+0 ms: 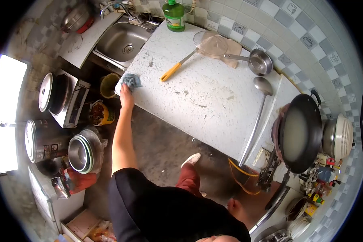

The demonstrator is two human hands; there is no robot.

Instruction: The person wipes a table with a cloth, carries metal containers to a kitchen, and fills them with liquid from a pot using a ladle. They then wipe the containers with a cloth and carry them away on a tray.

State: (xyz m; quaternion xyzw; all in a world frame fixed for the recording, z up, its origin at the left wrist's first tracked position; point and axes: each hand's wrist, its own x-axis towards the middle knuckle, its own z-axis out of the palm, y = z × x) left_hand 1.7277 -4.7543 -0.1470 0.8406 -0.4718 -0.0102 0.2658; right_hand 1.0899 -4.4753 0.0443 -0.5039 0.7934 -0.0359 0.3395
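My left hand [126, 97] reaches out to the near left corner of the speckled white counter [205, 101] and presses on a blue-grey rag [131, 80] lying at that corner's edge. My right hand [234, 206] hangs low beside my body, near an orange cord [240, 175] and the long handle below the wok; its fingers are too small to read. On the counter's far side lie a mesh strainer with a yellow handle [205, 43], a small steel pot [260, 62] and a long steel ladle [263, 85].
A steel sink [123, 40] sits left of the counter, a green bottle [174, 16] behind it. A large black wok [300, 131] stands at the right, with jars below it. On the left are a cooker with a pot [60, 94], stacked bowls [80, 154] and buckets [108, 84].
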